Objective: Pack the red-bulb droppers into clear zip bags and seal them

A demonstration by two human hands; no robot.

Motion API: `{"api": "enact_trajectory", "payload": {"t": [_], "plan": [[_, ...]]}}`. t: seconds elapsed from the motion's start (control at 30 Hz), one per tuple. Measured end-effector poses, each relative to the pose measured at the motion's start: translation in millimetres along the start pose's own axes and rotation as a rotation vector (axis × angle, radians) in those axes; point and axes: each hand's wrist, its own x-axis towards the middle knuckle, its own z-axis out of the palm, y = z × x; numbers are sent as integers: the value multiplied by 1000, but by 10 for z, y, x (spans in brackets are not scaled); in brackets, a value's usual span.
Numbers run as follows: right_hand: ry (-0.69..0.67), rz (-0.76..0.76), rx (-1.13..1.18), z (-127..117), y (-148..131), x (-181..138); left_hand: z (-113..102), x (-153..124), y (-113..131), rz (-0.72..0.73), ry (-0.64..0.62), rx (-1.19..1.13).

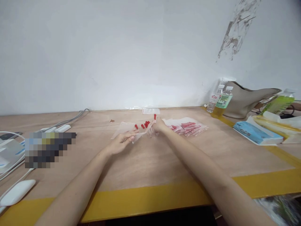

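My left hand (121, 141) is closed on the edge of a clear plastic bag (139, 137), which stretches toward my right hand. Small red-topped pieces (142, 126) lie behind the bag, several together, with clear stems showing faintly beneath. My right hand (160, 125) has its fingers pinched, and one red-topped piece (155, 116) sticks up from them; the fingertips are partly hidden by the hand itself. To the right of that hand lies a pile of clear bags with red pieces inside (189, 127).
Flat clear bags (150, 111) lie by the wall. On the right stand two bottles (222, 102), a grey bag (244, 99) and a blue tissue pack (257, 133). Cables, a power strip (63, 128) and a white mouse-shaped object (18, 192) are at left. Yellow tape (150, 201) edges the table.
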Motion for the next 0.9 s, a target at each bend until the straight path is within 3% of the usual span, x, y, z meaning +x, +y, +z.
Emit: {"api": "enact_trajectory", "payload": {"t": [0.1, 0.17, 0.23, 0.37, 0.53, 0.73, 0.9], "plan": [[-13, 65, 22, -369, 180, -189, -7, -41, 137, 39, -233, -50], [6, 50, 155, -580, 311, -344, 22, -59, 184, 39, -360, -43], [22, 24, 306, -716, 418, -499, 85, -71, 213, 46, -410, -6], [14, 75, 472, -743, 516, -748, 314, -68, 261, 100, -280, 121], [90, 114, 581, -667, 498, -947, 575, -61, 260, 95, -259, 300], [84, 175, 655, -678, 512, -1023, 663, -78, 301, -34, -195, 334], [46, 247, 791, -577, 492, -1034, 658, -41, 316, -84, -215, 309]]}}
